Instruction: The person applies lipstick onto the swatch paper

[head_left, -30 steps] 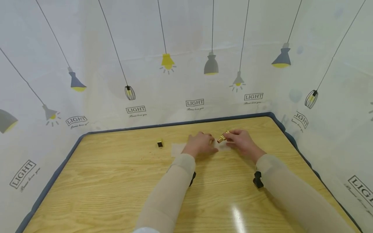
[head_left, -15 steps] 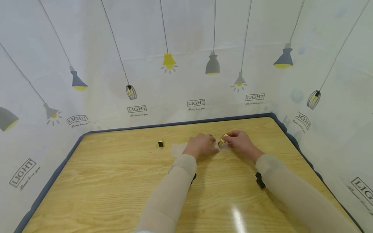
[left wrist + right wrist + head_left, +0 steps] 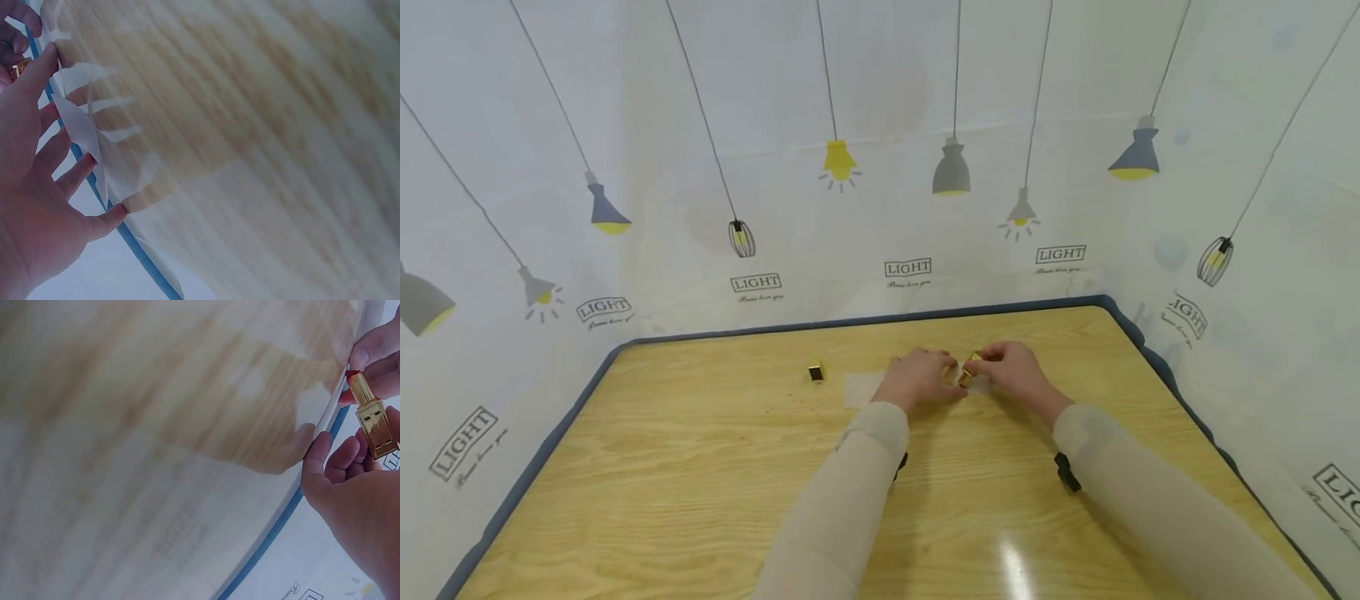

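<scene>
In the head view my left hand (image 3: 919,377) rests fingers-down on a strip of white paper (image 3: 859,389) near the table's far side. The left wrist view has its fingers spread, their tips touching paper and tabletop; a paper edge (image 3: 78,124) lifts beside them. My right hand (image 3: 1021,375) pinches a gold lipstick (image 3: 971,367), tilted downward, its tip close to the left thumb and fingers. In the right wrist view the red tip of the lipstick (image 3: 377,428) sits by the paper surface; whether it touches is unclear. A gold-and-black lipstick cap (image 3: 816,373) stands left of the paper.
The light wood table (image 3: 700,483) has a blue-grey edge trim (image 3: 760,329). Behind and beside it hang white wall sheets (image 3: 820,242) printed with lamps. Small reddish specks (image 3: 793,408) dot the wood left of the paper.
My right hand has brought the lipstick down and slightly left, nearer the paper and the left fingers. The left hand stays on the paper. The view has shifted slightly.
</scene>
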Tool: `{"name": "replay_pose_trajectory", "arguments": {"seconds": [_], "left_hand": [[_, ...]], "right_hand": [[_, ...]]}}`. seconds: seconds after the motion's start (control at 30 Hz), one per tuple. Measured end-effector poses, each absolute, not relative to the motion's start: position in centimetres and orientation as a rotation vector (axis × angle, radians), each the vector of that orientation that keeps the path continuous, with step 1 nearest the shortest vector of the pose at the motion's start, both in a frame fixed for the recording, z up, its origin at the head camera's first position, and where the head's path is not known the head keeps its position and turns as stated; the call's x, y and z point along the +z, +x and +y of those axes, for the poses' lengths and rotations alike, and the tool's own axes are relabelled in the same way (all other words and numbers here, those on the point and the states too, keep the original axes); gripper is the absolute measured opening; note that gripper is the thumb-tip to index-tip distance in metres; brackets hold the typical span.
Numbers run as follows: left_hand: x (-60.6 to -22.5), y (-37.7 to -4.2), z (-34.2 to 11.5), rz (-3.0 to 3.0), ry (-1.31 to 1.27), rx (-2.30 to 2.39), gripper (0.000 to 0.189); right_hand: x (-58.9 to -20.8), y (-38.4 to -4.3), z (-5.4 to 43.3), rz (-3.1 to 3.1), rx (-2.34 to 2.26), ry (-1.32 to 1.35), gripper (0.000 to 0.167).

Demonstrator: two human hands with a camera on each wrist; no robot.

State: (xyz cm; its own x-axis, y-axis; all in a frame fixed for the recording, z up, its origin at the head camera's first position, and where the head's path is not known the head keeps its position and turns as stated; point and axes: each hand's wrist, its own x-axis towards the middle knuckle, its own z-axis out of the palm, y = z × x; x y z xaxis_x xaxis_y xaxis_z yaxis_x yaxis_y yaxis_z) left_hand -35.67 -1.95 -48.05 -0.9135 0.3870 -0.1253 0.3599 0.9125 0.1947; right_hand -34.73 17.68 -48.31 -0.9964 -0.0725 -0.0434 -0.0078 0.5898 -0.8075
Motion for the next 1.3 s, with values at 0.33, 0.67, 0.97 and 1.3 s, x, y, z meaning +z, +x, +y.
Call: {"name": "replay_pose_trajectory", "arguments": {"seconds": [0.33, 0.67, 0.97, 1.3], "left_hand": [[-48.1, -35.8, -2.0, 2.907, 0.543, 0.252, 0.065], [-48.0, -35.7, -1.9, 2.901, 0.539, 0.268, 0.065], [-47.8, -35.8, -1.9, 2.881, 0.534, 0.263, 0.066], [-47.9, -35.6, -1.6, 2.900, 0.530, 0.266, 0.067]], "right_hand": [[-48.1, -35.1, 17.9, 2.769, -1.332, -0.126, 0.032], [-47.9, -36.4, 19.8, 2.749, -1.319, -0.019, 0.051], [-48.1, -36.8, 22.0, 2.756, -1.326, 0.048, 0.052], [-48.0, -36.9, 23.1, 2.607, -1.562, 0.243, 0.067]]}}
